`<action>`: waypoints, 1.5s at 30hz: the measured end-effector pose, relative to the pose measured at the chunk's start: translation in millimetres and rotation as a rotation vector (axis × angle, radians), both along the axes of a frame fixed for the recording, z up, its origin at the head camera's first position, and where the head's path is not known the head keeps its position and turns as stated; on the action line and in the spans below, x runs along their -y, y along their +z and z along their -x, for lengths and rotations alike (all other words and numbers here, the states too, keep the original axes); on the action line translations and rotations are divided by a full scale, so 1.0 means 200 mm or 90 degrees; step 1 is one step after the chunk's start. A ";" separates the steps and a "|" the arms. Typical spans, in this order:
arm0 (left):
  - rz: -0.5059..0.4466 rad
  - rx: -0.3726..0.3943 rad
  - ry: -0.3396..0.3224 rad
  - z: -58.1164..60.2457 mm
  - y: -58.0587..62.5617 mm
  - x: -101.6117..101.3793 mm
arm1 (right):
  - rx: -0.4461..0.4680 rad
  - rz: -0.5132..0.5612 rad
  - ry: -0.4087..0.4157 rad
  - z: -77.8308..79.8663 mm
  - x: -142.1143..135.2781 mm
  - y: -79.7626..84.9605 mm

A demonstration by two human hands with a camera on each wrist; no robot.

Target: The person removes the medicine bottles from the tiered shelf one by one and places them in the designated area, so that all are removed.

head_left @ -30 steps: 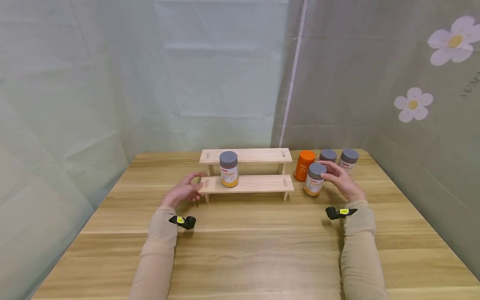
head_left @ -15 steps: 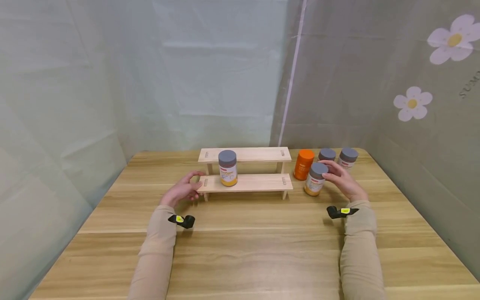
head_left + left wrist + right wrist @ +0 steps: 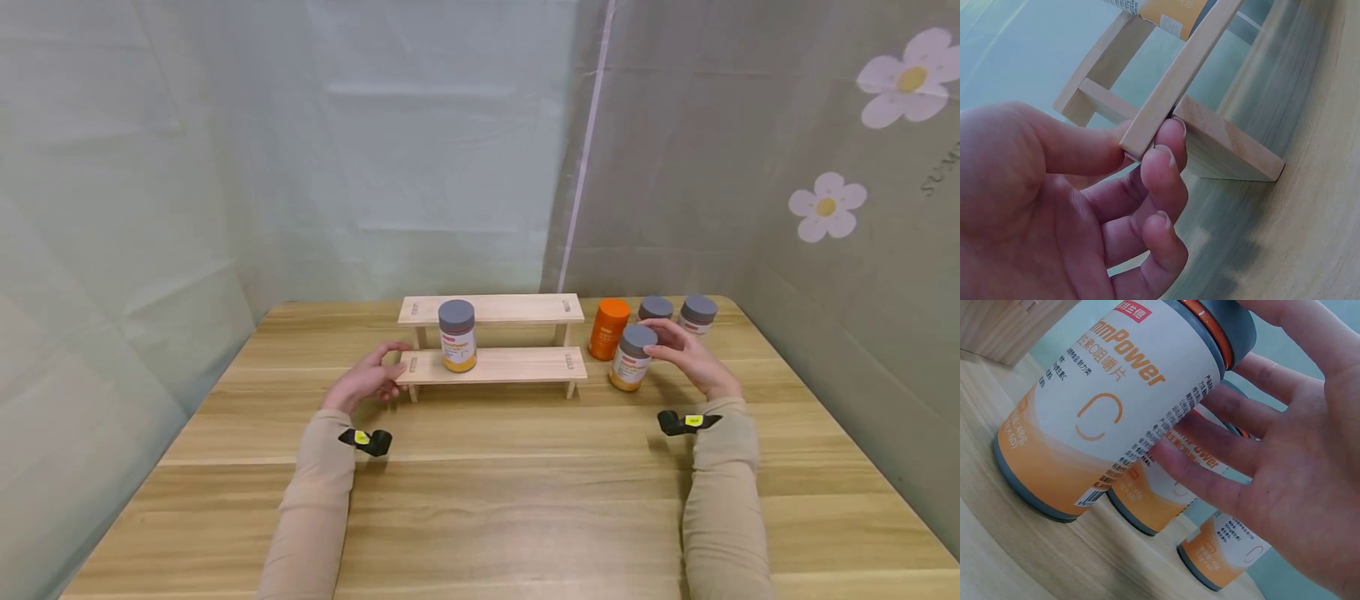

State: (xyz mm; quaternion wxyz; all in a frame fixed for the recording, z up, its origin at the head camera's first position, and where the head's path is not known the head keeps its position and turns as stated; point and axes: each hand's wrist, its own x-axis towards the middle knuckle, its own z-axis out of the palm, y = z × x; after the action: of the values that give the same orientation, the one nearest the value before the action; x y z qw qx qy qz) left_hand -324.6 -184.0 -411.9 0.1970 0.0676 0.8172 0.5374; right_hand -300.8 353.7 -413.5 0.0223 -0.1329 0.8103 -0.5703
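In the head view, my left hand [image 3: 367, 379] pinches the left end of the lower board of a two-step wooden shelf [image 3: 517, 365]. The left wrist view shows my thumb on top of that board [image 3: 1172, 81] and curled fingers beneath it. My right hand [image 3: 693, 362] holds a white-and-orange supplement bottle [image 3: 630, 367] by its grey lid, just right of the shelf. In the right wrist view this bottle [image 3: 1110, 406] leans slightly, its base close over the tabletop. Another bottle of this kind [image 3: 457, 342] stands upright on the lower step, left of its middle.
An orange bottle [image 3: 609, 329] stands behind the held one. Two more grey-lidded bottles, one [image 3: 656, 308] partly hidden by my right hand and one [image 3: 697, 315] farther right, stand near the back edge of the wooden table [image 3: 525, 500]. Fabric curtains [image 3: 450, 150] surround the table.
The held bottle's lid has shifted slightly right, with its base in nearly the same spot. My right wrist has moved a little right. The left hand keeps its grip on the shelf.
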 end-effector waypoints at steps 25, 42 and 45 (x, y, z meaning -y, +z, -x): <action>-0.015 -0.003 -0.017 -0.01 -0.01 0.01 | -0.100 0.063 -0.062 -0.05 0.08 0.16; -0.019 -0.003 -0.020 0.01 -0.02 0.00 | -0.128 0.093 -0.089 -0.07 0.22 0.29; -0.020 -0.005 -0.021 0.01 -0.02 0.01 | -0.136 0.113 -0.075 -0.06 0.25 0.30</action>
State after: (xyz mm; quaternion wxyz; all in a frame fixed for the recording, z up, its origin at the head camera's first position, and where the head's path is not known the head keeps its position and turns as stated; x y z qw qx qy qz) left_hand -326.7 -185.1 -415.2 0.2016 0.0863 0.8081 0.5468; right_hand -287.9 303.1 -352.6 -0.1098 -0.1464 0.7611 -0.6223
